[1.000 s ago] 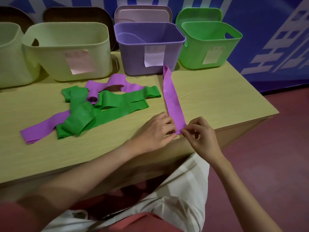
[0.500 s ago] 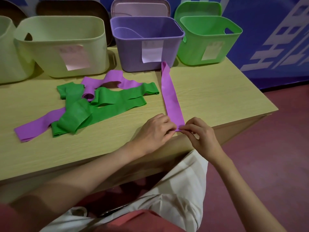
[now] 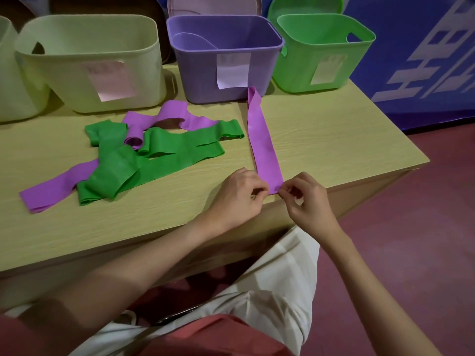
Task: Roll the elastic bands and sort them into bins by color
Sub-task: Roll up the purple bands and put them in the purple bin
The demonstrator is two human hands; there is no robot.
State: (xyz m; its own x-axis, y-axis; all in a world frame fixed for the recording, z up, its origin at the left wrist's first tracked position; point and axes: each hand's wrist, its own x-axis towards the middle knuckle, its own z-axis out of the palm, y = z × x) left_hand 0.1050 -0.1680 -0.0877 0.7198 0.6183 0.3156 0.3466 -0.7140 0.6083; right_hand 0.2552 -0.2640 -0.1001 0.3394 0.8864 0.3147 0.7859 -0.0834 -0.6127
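1. Nearest: white trousers (image 3: 270,286) and a red garment (image 3: 205,337) at the bottom edge, partly cut off by the frame; something dark and thin between them, too unclear to name.
2. At the near edge of the table (image 3: 334,140): left hand (image 3: 237,199) and right hand (image 3: 307,200) close together, one at each near corner of the straight purple band (image 3: 263,147).
3. Left hand: fingers curled, fingertips pinching the band's near left corner; exact contact hidden behind the knuckles.
4. Right hand: thumb and forefinger pinching the band's near right corner, other fingers curled under.
5. Straight purple band: flat on the table, running from the hands away toward the far side, far end folded over and just beside the base of the purple bin (image 3: 223,60).
6. Left of the hands, well apart from them: a tangled heap of green bands (image 3: 154,160) with a second purple band (image 3: 54,191) sticking out near-left from under it and a third purple band (image 3: 164,116) looping across its far side; number of green bands not countable.
7. Far row, left to right: pale yellow-green bin (image 3: 90,62), purple bin, green bin (image 3: 323,55), each with a paper label whose text is unreadable; another pale bin (image 3: 10,73) cut off at the left edge.
8. Behind the bins: a pink lid (image 3: 214,6) and a green lid (image 3: 305,5) standing up, mostly hidden; blue wall (image 3: 424,60) with white characters at far right.
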